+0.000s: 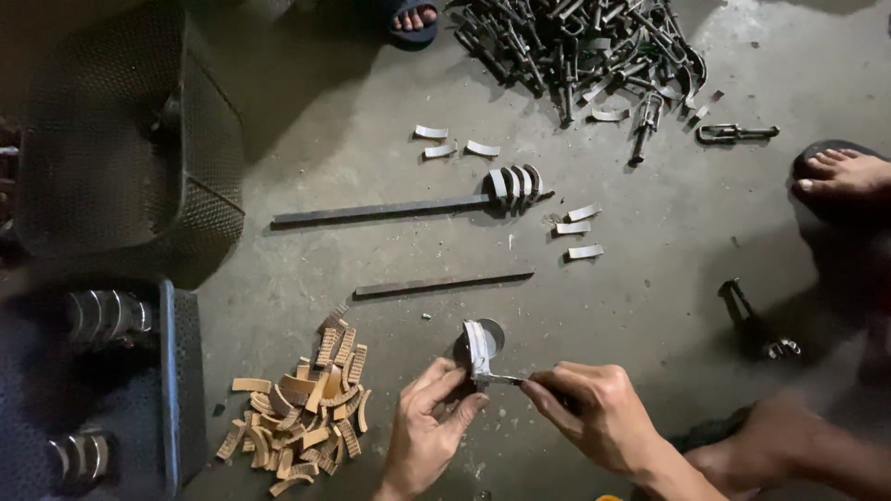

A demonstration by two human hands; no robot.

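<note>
My left hand [429,417] pinches a curved grey metal shoe [477,351] that stands on edge on the concrete floor, beside a dark round disc [493,331]. My right hand [594,408] grips a thin metal tool [506,378] whose tip touches the lower end of the shoe. To the left of my hands lies a pile of several tan curved lining pieces [302,408].
Two flat steel bars [376,212] [444,283] lie ahead; curved shoes [516,184] lean on the far one. Loose white strips [575,227] lie around. A heap of dark metal parts [580,46] sits far right. Black crates [121,139] stand left. A sandalled foot [840,176] rests right.
</note>
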